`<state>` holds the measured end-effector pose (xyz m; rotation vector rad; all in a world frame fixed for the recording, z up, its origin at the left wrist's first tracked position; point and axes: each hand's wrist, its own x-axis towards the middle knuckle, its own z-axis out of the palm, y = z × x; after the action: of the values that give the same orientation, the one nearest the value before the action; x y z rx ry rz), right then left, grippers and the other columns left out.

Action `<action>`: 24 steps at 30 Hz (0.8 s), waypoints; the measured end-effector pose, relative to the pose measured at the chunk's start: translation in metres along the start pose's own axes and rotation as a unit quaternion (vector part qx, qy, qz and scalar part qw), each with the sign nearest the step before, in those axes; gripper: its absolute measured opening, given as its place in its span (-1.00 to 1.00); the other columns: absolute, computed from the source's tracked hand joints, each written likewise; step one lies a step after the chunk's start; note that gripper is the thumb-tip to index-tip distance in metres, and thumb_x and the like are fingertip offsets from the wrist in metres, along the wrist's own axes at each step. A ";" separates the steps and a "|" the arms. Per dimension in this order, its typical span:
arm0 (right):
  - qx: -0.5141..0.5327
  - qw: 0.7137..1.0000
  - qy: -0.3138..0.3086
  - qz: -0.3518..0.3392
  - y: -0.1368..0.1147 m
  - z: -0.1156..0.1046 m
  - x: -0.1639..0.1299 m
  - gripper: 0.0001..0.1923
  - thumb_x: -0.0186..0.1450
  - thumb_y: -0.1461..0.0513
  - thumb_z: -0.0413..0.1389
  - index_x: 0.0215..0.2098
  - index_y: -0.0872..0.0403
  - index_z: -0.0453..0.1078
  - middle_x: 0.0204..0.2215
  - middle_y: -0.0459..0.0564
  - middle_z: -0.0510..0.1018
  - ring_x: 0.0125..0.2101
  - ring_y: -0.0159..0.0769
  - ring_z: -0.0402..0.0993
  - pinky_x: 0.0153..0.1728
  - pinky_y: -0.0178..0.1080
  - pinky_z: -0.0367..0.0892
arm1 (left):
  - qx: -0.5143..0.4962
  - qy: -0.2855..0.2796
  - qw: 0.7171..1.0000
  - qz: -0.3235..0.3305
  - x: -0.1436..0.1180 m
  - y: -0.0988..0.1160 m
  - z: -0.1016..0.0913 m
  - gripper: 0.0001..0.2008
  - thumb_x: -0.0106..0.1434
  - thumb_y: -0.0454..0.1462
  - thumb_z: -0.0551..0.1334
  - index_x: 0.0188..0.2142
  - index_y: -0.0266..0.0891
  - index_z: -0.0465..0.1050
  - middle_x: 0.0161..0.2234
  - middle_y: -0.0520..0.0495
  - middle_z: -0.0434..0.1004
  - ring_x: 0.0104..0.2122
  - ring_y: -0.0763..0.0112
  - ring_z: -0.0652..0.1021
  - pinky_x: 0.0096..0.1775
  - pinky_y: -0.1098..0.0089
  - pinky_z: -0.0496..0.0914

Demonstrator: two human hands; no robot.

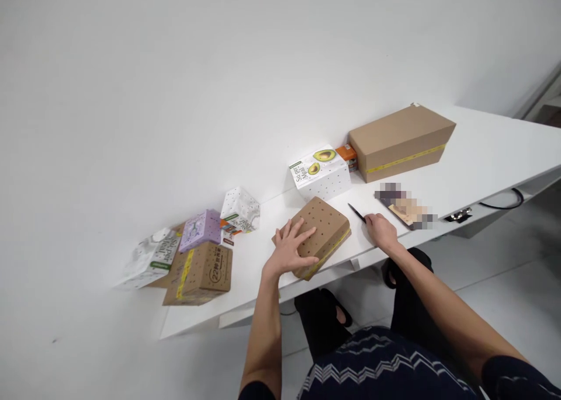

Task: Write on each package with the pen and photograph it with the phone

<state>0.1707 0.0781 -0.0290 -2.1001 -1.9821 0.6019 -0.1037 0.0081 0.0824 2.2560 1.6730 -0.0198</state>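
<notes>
At the table's near edge, the left hand [289, 249] lies spread and flat on the brown perforated box [319, 234], which slightly overhangs the white table [482, 155]. The right hand [382, 229] is closed around a black knife [356, 213] just right of the box. A firm hold-down and shallow cuts along the yellow tape seem advisable. Open room lies rightward; the avocado box [322, 175] stands close behind.

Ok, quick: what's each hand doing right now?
Left hand: open, fingers spread flat on the brown perforated cardboard box with yellow tape.
Right hand: closed on a thin black blade-like tool, tip over the white table.
</notes>
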 end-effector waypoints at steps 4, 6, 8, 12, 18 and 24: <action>-0.001 1.000 0.002 0.014 -0.001 -0.006 0.000 -0.60 0.44 0.21 -0.24 0.00 0.12 0.38 -0.07 0.19 0.44 -0.06 -0.11 0.40 -0.21 -0.20 0.28 | -0.027 -0.009 0.999 0.041 0.013 -0.007 -0.008 -0.23 0.05 0.08 0.33 0.25 0.16 0.16 0.38 -0.01 -0.15 0.34 -0.13 -0.19 0.22 -0.26 -0.35; -0.004 1.000 0.009 0.005 -0.006 -0.005 -0.002 -0.62 0.43 0.14 -0.16 0.00 0.16 0.37 -0.05 0.23 0.42 0.00 -0.03 0.35 -0.19 -0.17 0.28 | -0.054 0.022 0.997 0.040 0.009 -0.010 -0.004 -0.26 0.06 0.08 0.33 0.23 0.15 0.21 0.38 0.00 -0.14 0.34 -0.14 -0.21 0.21 -0.27 -0.37; 0.009 1.000 0.010 -0.004 -0.011 -0.003 -0.004 -0.65 0.40 0.14 -0.07 0.00 0.19 0.35 -0.03 0.27 0.39 0.03 0.02 0.30 -0.16 -0.14 0.28 | -0.106 0.119 0.987 0.014 0.002 -0.016 0.006 -0.32 0.11 0.06 0.30 0.21 0.10 0.25 0.37 -0.02 -0.08 0.35 -0.09 -0.18 0.24 -0.22 -0.32; 0.056 0.998 -0.002 -0.007 -0.012 0.000 -0.003 -0.72 0.37 0.29 -0.08 -0.03 0.23 0.35 -0.03 0.33 0.39 0.03 0.04 0.29 -0.11 -0.09 0.25 | -0.302 0.411 0.845 -0.161 -0.019 -0.037 0.041 -0.38 0.23 0.02 0.19 0.23 -0.11 0.21 0.27 -0.21 0.15 0.27 0.10 0.19 0.26 0.04 0.08; 0.181 0.983 0.001 0.010 -0.004 -0.007 0.005 -0.73 0.35 0.30 -0.11 -0.06 0.22 0.32 -0.17 0.27 0.50 -0.17 -0.12 0.44 -0.19 -0.17 0.27 | -0.589 0.350 0.648 -0.332 -0.053 -0.065 0.089 -0.38 0.33 -0.03 0.08 0.27 -0.28 0.09 0.15 -0.37 0.30 -0.20 0.31 0.58 0.01 0.16 0.42; 0.328 0.944 0.030 -0.010 -0.025 -0.015 0.003 -0.59 0.36 0.05 -0.15 -0.20 0.15 0.40 -0.37 0.02 0.56 -0.38 -0.29 0.44 -0.35 -0.29 0.30 | -0.638 0.216 0.677 -0.297 -0.030 -0.052 0.087 -0.29 0.30 0.18 -0.11 0.24 -0.21 0.18 0.15 -0.30 0.35 -0.05 0.15 0.53 0.03 0.06 0.39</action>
<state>0.1541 0.0858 -0.0056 -1.6542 -1.4793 1.0103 -0.1458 -0.0304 -0.0069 0.6258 1.6346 1.1959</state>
